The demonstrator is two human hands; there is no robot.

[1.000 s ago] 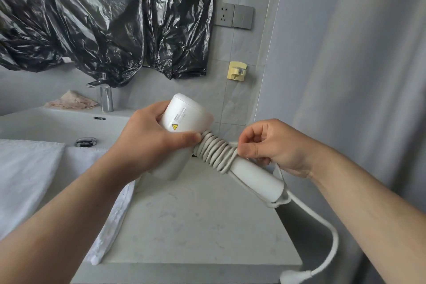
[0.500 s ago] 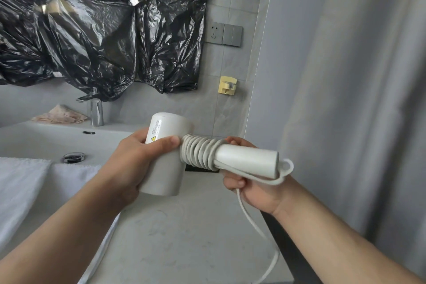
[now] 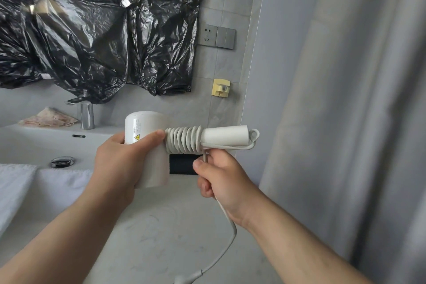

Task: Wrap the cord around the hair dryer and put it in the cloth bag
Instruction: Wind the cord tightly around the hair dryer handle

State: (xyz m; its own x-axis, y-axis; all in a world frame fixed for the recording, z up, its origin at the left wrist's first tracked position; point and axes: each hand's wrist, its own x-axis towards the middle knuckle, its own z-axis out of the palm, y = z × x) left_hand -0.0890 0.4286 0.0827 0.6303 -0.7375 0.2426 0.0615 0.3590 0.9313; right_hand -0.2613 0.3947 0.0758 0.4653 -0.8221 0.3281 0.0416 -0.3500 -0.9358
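A white hair dryer (image 3: 149,127) is held above the counter with its handle pointing right. My left hand (image 3: 119,163) grips its barrel, thumb across the warning label. Several turns of the white cord (image 3: 183,139) are wound around the handle next to the barrel, and a small loop sticks out past the handle's end. My right hand (image 3: 221,177) is below the handle, closed on the cord's free length, which hangs down to the plug near the bottom edge. No cloth bag is in view.
The grey stone counter (image 3: 161,226) lies below my hands. A white sink (image 3: 30,145) with a chrome tap (image 3: 87,115) is at the left, white towels (image 3: 13,184) on its near edge. Black plastic sheeting (image 3: 92,30) covers the wall. A grey curtain (image 3: 345,99) hangs at the right.
The dryer's handle has swung up from pointing down-right to level. My right hand has come from above the coils to below the handle, pulling the cord down. Another turn lies on the handle.
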